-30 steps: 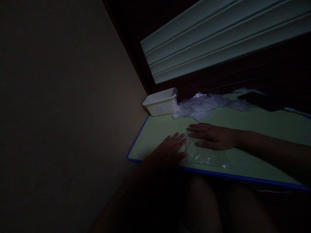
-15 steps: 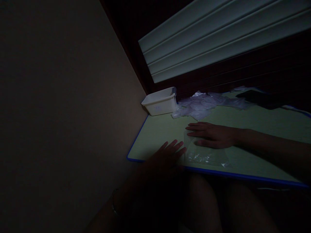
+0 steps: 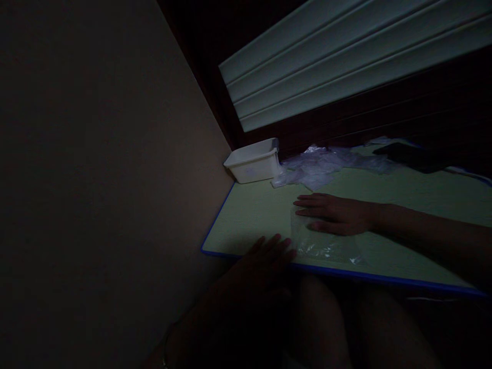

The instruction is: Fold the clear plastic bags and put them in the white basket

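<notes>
A clear plastic bag (image 3: 323,247) lies flat near the front edge of a pale green table (image 3: 249,215) with a blue rim. My right hand (image 3: 336,214) rests palm down on the bag's upper part, fingers stretched out to the left. At the bag's left side is my left hand (image 3: 265,261), held low over the table's front edge with its fingers extended. Its fingertips come close to the bag; whether they touch it I cannot tell in the dim light. Neither hand grips anything.
A white plastic bin (image 3: 253,166) stands at the back left corner by the wall (image 3: 115,179). To its right, a loose heap of clear plastic bags (image 3: 319,164) spreads along the back. A dark flat object (image 3: 411,156) lies at the back right.
My left hand has moved down toward the table's front edge and nearer to me. My right hand and the bag under it have stayed in place.
</notes>
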A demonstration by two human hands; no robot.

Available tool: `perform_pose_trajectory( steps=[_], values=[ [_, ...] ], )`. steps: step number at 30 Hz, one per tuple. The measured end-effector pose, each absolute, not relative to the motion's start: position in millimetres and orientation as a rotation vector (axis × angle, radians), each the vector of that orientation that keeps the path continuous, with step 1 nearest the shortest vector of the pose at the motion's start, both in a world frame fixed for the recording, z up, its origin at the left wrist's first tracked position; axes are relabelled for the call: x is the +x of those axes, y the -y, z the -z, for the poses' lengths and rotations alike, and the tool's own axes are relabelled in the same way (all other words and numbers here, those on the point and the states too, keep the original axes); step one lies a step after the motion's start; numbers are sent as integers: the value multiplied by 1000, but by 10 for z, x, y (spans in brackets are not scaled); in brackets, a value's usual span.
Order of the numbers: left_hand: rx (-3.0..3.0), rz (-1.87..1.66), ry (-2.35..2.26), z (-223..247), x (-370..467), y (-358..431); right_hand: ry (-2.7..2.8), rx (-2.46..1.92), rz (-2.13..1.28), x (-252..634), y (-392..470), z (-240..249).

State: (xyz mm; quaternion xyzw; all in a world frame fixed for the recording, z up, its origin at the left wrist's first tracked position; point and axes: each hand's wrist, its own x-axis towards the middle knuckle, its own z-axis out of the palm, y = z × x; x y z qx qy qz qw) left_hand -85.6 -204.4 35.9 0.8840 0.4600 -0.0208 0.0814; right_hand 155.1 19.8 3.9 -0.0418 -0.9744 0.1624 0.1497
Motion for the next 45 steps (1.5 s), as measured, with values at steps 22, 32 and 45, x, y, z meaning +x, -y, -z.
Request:
perform_pose_trajectory(
  steps=[22, 32, 45],
  values=[
    [2318, -647, -2404, 8, -189, 1933, 2811, -115, -421, 1539, -197, -34],
    [2376, -554, -2420, -10, -196, 1927, 2822, -103, -378, 1526, -210, -13],
    [2600, -723, -1840, -118, -531, 1922, 2812, -120, -421, 1535, -208, -16]
  ],
)
